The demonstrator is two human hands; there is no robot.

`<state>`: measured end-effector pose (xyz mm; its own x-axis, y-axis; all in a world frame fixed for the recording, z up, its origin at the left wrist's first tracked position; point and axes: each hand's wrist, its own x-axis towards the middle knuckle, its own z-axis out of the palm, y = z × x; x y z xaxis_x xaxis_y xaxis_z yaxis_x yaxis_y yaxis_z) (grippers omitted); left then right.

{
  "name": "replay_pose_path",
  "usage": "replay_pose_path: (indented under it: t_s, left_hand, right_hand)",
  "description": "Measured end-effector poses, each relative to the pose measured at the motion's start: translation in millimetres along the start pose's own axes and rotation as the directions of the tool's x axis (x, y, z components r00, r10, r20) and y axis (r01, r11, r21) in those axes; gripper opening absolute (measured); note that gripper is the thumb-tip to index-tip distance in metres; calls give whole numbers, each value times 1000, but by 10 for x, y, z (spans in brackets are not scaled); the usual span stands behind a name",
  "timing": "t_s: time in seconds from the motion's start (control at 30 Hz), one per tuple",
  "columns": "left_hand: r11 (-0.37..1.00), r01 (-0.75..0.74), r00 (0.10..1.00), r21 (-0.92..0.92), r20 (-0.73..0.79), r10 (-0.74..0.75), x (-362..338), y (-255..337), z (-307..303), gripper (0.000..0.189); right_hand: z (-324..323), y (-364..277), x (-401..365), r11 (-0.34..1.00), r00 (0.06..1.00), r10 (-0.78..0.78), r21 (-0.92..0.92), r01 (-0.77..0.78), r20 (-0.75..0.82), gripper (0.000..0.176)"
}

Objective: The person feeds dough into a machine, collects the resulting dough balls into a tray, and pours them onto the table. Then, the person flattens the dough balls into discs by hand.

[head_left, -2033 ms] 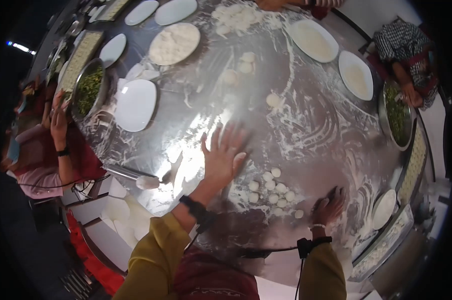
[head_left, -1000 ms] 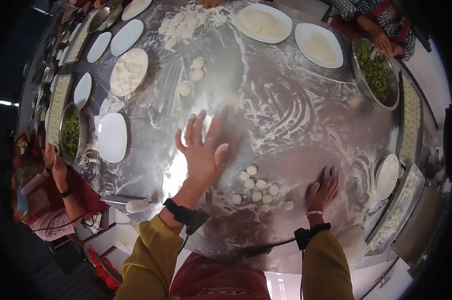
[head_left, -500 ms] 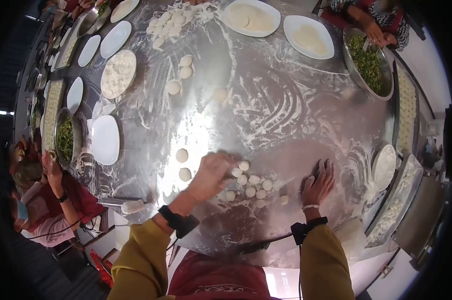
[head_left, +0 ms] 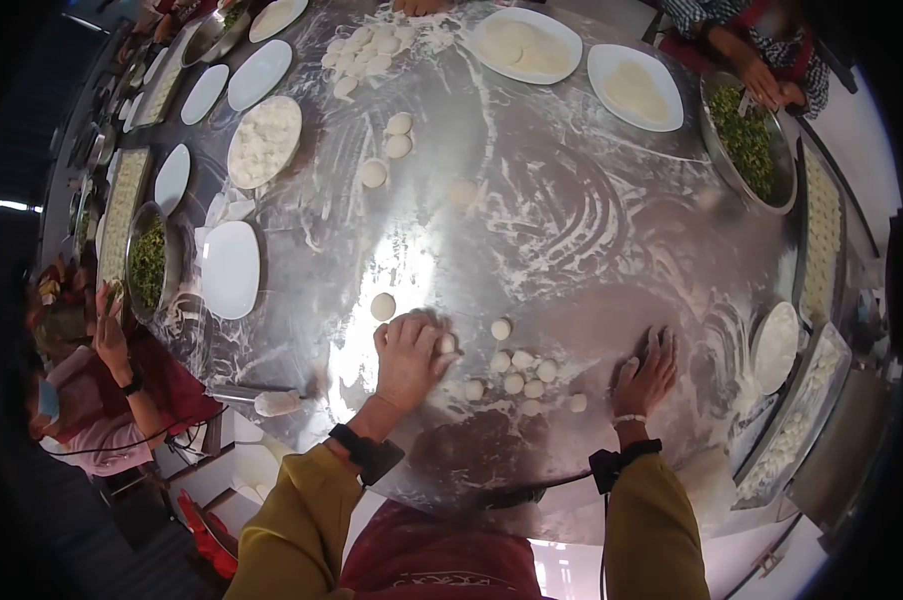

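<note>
My left hand (head_left: pixel 408 362) is low over the floured metal table, its fingers curled around a small dough ball (head_left: pixel 446 344) that shows at the fingertips. Just beyond the knuckles lies a larger, slightly flattened dough piece (head_left: pixel 382 306). To the right of this hand sits a loose group of several small dough balls (head_left: pixel 513 384), with a single ball (head_left: pixel 501 328) a little above the group. My right hand (head_left: pixel 646 375) rests flat on the table, fingers stretched out and nothing in it. A lone dough ball (head_left: pixel 578 403) lies to its left.
Dough pieces (head_left: pixel 374 173) and a floury plate (head_left: pixel 264 142) lie farther out. Plates of flat wrappers (head_left: pixel 635 88) stand at the back. Bowls of chopped greens (head_left: pixel 741 140) and trays (head_left: pixel 819 235) line the sides. A rolling tool (head_left: pixel 271 402) is at the left edge. Co-workers' hands (head_left: pixel 756 82) work nearby.
My left hand has drawn back leftward from the group, bringing one dough ball with it. It now covers the spot of the nearer flattened piece. My right hand stays flat; the view has shifted slightly.
</note>
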<state>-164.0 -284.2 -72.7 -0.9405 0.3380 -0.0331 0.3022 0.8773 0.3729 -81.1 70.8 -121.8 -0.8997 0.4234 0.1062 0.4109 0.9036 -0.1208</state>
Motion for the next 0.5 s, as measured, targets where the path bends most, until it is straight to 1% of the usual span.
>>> replay_pose_path:
  t_s: [0.07, 0.17, 0.2, 0.27, 0.3, 0.33, 0.43, 0.5]
  left_hand:
    - [999, 23, 999, 47, -36, -21, 29, 98, -109, 54]
    - [999, 8, 988, 35, -151, -3, 312, 294, -294, 60]
    - [998, -29, 984, 48, -176, 37, 421, 339, -270, 61]
    - [991, -51, 993, 127, -98, 64, 606, 306, 170, 58]
    - [984, -61, 996, 165, -50, 70, 628, 328, 261, 57]
    - [993, -13, 996, 118, -88, 24, 629, 329, 308, 53]
    - [986, -12, 996, 166, -82, 26, 614, 170, 257, 53]
    - [969, 114, 983, 221, -167, -78, 636, 137, 112, 56]
  right_hand:
    - [4, 4, 4, 1000, 1000, -4, 1, 4, -3, 59]
    - [2, 7, -13, 1000, 1000, -4, -2, 4, -1, 59]
    - [5, 0, 10, 1000, 1000, -7, -4, 7, -6, 59]
    - [8, -9, 43, 1000, 1000, -12, 0, 12, -9, 59]
    - [-10, -9, 16, 1000, 1000, -14, 1, 14, -1, 59]
    - [-3, -23, 60, 1000, 1000, -12, -1, 12, -4, 59]
    - [-11, -32, 19, 1000, 1000, 4, -15, -4, 16, 60]
    - [12, -12, 16, 999, 1000, 26, -37, -25, 16, 60]
